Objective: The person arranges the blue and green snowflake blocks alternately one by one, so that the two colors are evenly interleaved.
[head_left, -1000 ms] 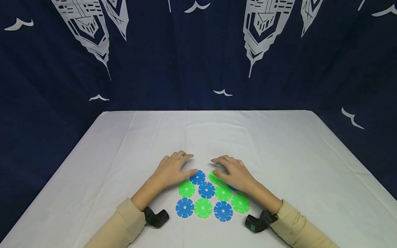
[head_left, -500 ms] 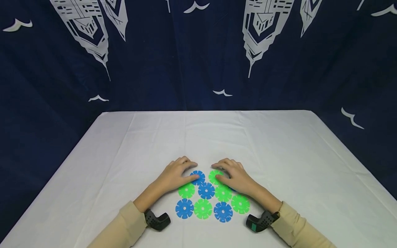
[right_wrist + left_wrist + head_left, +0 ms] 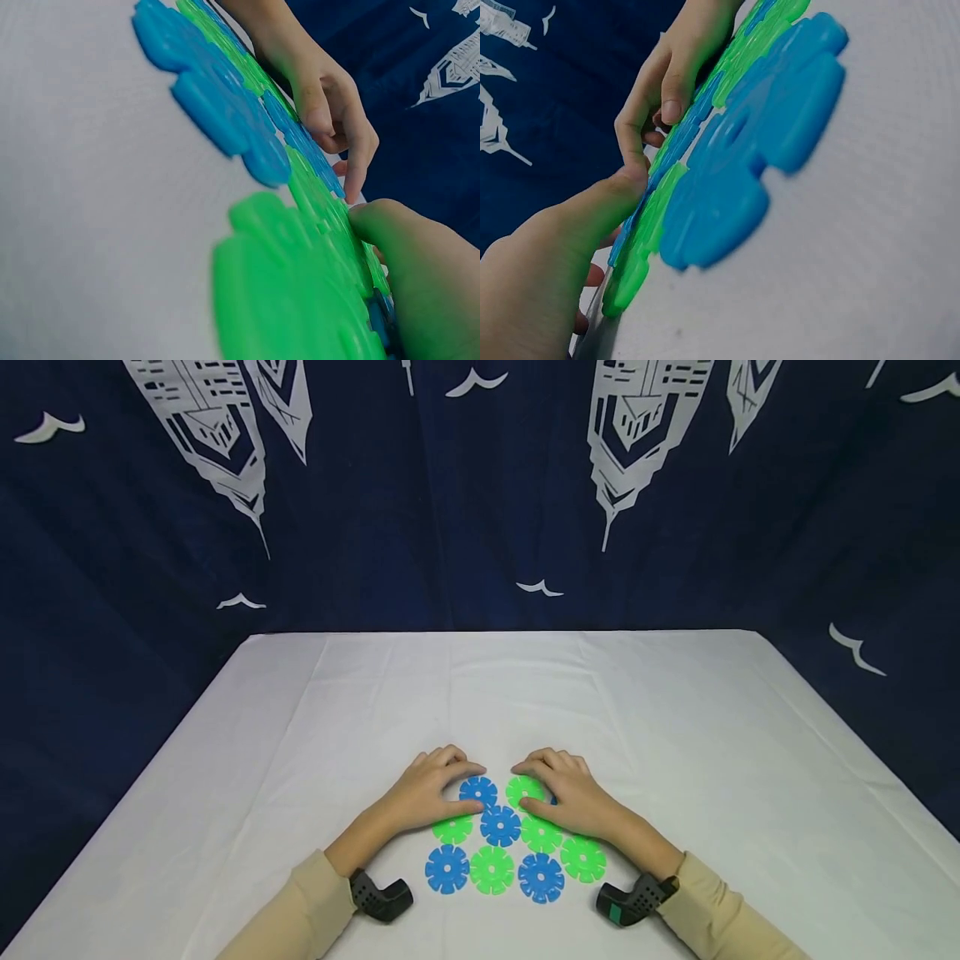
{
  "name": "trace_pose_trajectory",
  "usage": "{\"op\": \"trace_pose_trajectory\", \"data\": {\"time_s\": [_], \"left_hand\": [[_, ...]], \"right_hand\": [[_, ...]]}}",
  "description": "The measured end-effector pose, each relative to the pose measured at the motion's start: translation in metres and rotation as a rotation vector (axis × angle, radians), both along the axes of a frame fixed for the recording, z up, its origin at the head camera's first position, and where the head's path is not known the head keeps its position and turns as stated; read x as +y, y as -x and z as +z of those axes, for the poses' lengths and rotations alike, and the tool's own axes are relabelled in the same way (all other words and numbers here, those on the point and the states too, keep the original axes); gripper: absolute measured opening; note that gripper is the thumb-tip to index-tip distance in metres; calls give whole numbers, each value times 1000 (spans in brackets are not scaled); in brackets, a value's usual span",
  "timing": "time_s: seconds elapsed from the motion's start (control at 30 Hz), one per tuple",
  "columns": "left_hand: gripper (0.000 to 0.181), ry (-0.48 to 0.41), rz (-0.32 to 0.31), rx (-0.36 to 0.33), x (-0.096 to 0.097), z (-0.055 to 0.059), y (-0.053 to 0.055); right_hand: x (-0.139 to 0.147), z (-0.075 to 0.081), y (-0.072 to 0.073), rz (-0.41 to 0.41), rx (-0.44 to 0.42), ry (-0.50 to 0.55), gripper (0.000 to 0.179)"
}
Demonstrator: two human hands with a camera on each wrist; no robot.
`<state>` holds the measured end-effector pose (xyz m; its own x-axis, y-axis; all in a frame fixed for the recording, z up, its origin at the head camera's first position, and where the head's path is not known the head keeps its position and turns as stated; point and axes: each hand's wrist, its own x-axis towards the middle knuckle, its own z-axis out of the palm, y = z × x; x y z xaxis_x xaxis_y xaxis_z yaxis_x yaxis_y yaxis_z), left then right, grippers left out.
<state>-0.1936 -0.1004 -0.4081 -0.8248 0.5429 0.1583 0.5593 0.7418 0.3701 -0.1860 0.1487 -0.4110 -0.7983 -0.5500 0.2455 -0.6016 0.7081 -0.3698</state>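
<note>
Flat plastic flower-shaped discs with notched rims, blue and green, lie close together on the white table. My left hand (image 3: 427, 787) curves over the left side of the group. Its thumb and index finger stand spread around the far-left blue disc (image 3: 477, 791), and the thumb overlaps a green disc (image 3: 452, 830). Mirroring it, my right hand (image 3: 573, 789) has thumb and index spread around the far-right green disc (image 3: 524, 789). Beneath that palm a blue disc is mostly hidden. In the right wrist view the right thumb (image 3: 390, 225) is right at the green discs (image 3: 315, 202).
Nearer the front lie a blue disc (image 3: 447, 869), a green disc (image 3: 492, 870) and another blue disc (image 3: 541, 877). Black wrist cameras (image 3: 381, 897) hang by both sleeves. A dark blue curtain (image 3: 450, 510) stands behind the white-covered table (image 3: 360, 693).
Both hands have come down and slightly nearer the body, their thumbs sliding toward the near edges of the far discs. The left hand has also shifted right. The discs lie nearly as before.
</note>
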Motion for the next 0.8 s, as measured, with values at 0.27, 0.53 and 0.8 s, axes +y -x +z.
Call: {"op": "trace_pose_trajectory", "data": {"time_s": [0.27, 0.53, 0.8], "left_hand": [[42, -33, 7, -23, 0, -2, -2], [39, -95, 44, -73, 2, -1, -1], [41, -218, 94, -130, 4, -2, 0]], "right_hand": [[-1, -1, -1, -11, -7, 12, 33], [-2, 0, 1, -19, -53, 48, 32], [-1, 2, 0, 12, -72, 95, 33]]}}
